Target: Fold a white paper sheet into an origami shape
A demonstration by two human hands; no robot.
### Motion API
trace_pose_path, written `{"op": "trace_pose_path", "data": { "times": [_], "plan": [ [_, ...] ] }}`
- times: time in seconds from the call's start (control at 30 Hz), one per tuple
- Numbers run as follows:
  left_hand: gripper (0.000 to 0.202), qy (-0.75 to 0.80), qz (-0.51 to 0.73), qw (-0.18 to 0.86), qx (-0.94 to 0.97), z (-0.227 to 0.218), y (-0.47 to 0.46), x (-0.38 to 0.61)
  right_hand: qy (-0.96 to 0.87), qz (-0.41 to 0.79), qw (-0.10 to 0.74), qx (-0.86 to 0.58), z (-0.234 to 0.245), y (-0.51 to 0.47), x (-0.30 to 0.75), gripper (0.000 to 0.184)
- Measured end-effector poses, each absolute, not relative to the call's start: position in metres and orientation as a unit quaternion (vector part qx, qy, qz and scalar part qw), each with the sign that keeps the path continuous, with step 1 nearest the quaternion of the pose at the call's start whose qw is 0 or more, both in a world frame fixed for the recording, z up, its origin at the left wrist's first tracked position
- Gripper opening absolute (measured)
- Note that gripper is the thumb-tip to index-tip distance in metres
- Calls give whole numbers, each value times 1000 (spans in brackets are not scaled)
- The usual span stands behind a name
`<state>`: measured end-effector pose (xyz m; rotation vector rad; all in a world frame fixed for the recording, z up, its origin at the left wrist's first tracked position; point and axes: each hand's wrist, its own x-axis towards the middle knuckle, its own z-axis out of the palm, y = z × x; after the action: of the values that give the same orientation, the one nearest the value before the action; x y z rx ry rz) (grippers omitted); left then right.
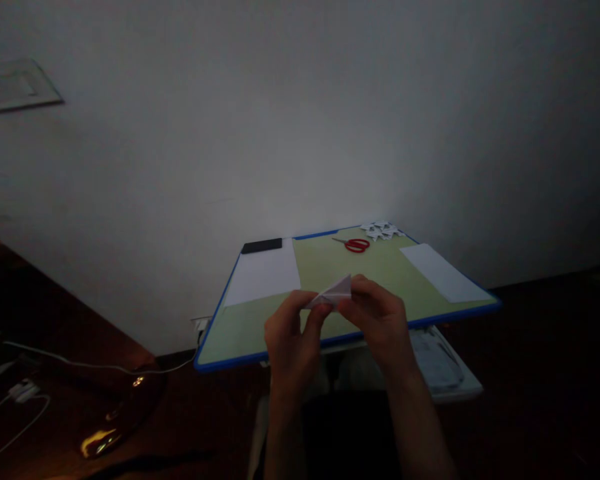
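Note:
Between my two hands is a small piece of folded white paper [338,291], raised over the near part of the table, with a pointed corner standing up. My left hand [295,323] pinches its left end between thumb and fingers. On the other end, my right hand [377,313] grips the paper with thumb and curled fingers. The fingertips cover part of the folds. Beyond the hands, red-handled scissors [356,245] lie on the table, their blades pointing left.
The pale green table [325,267] has a blue rim. White sheets [263,273] lie at left with a dark flat object [262,246] on top. Another white sheet [443,272] lies right; several folded paper pieces [381,231] sit at the back. An open drawer [443,367] juts out below.

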<state>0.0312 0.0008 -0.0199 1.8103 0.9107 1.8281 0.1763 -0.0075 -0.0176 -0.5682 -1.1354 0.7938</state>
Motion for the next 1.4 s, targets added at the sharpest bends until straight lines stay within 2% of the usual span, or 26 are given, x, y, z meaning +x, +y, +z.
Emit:
{"op": "trace_pose_path", "data": {
  "times": [0.23,0.4,0.43,0.53,0.87,1.07,1.4],
  "plan": [
    [15,291,667,276,628,-13,-3,36,-529,199,763,-313,-15,-9,177,8],
    [54,270,627,415,602,-16,2,36,-527,206,767,-302,-18,-4,175,5],
    [53,271,625,429,594,-16,3,37,-531,209,764,-302,-18,-3,175,2],
    [43,285,627,443,574,-13,4,37,-554,204,744,-313,-20,-2,174,16],
    [27,348,641,343,592,-8,3,35,-589,256,705,-301,-17,-7,179,45],
    [23,307,658,346,594,-8,2,35,-566,304,704,-301,-17,-9,178,40],
    [30,302,687,338,568,-12,4,35,-585,263,696,-325,-17,-10,182,36]
  ]
}}
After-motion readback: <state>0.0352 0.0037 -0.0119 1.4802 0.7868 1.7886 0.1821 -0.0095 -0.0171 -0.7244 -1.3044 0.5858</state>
